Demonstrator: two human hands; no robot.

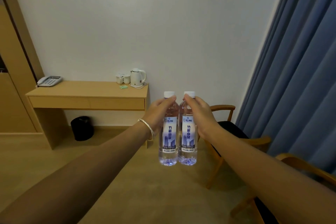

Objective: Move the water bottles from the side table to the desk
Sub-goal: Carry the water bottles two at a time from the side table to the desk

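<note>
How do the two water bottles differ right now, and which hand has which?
The left bottle is gripped at its shoulder by the left hand, which wears a bracelet; the right bottle is gripped by the bare-wristed right hand. The left bottle stands nearer the desk. Both are upright, capped, matching labels, side by side on the side table.

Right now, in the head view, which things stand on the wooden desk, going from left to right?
Grey desk telephone → two white ceramic mugs → small green flat packet lying before the mugs → white electric kettle.
</note>
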